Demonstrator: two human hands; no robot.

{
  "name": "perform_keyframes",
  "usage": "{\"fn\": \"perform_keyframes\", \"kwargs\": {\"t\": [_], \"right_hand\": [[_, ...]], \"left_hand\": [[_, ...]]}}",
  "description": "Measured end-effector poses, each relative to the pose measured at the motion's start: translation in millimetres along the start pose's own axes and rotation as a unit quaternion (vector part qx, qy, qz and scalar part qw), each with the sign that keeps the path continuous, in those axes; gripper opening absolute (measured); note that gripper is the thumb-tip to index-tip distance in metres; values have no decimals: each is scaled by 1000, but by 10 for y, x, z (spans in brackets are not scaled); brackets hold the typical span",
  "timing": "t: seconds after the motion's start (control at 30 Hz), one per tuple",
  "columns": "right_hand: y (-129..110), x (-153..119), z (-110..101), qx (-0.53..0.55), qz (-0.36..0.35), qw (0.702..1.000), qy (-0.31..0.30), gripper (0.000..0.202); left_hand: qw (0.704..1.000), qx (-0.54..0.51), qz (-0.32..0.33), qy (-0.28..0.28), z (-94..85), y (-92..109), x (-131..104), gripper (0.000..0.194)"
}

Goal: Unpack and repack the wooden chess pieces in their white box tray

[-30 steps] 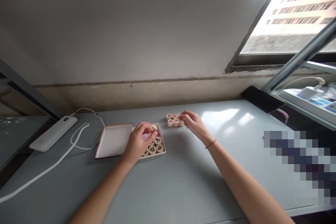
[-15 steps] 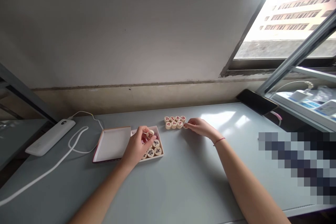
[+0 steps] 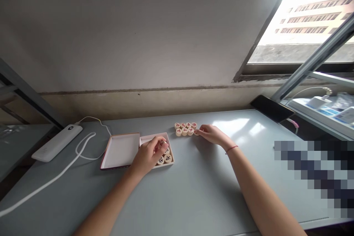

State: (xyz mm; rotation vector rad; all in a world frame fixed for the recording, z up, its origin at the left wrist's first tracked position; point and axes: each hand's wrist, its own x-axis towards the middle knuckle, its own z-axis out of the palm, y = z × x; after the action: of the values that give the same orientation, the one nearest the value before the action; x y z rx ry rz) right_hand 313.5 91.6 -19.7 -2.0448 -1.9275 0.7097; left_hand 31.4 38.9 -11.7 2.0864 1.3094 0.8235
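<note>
1. Fingers of a person's left hand [image 3: 148, 155] have shifted: the red-marked disc that showed plainly in their pinch half a second earlier is no longer clearly seen, while the right hand [image 3: 211, 134] stays by the two rows.

2. Thumb and finger of the right hand draw narrow on the end piece [image 3: 196, 132], at the near row's right end; the lined-up pieces [image 3: 184, 131], red characters up, sit just left of those fingertips.

3. Curled fingers of the left hand hang over the open box [image 3: 148, 138]; whether they grip a disc cannot be told. Boxed pieces [image 3: 167, 159] with dark characters lie beneath and just right of the thumb.

4. Setting one piece into line appears to be the step in hand. A clean next move would call for the right fingers to release gently, without nudging the neighbours, and for the left to offer a disc within easy reach.

5. Grey tabletop [image 3: 177, 199] spreads under both hands, an upturned lid [image 3: 123, 149] just left of the left hand and a white device [image 3: 58, 143] farther left.

6. Beyond both hands rises a plain wall [image 3: 124, 37]; past the right hand, a dark phone-like slab [image 3: 272, 108] leans below a bright window [image 3: 298, 33].
</note>
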Motion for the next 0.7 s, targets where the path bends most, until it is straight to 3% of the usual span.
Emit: {"fn": "perform_keyframes", "kwargs": {"t": [0.23, 0.37, 0.43, 0.53, 0.6, 0.7], "right_hand": [[-26, 7, 1, -10, -6, 999, 40, 34], [-209, -51, 89, 72, -108, 990, 52, 37], [-370, -127, 169, 132, -180, 975, 3, 39], [-615, -275, 298, 213, -259, 935, -117, 37], [-736, -364, 365, 249, -276, 913, -167, 36], [-824, -438, 417, 275, -271, 904, -184, 36]], "left_hand": [[1000, 11, 25, -9, 1, -15, -7, 30], [998, 28, 47, 2, 39, -64, -1, 26], [998, 31, 57, -4, 65, -80, 1, 25], [997, 30, 67, -5, 103, -91, 0, 21], [997, 23, 70, 1, 119, -91, -3, 18], [998, 13, 65, 4, 122, -80, -10, 17]]}}
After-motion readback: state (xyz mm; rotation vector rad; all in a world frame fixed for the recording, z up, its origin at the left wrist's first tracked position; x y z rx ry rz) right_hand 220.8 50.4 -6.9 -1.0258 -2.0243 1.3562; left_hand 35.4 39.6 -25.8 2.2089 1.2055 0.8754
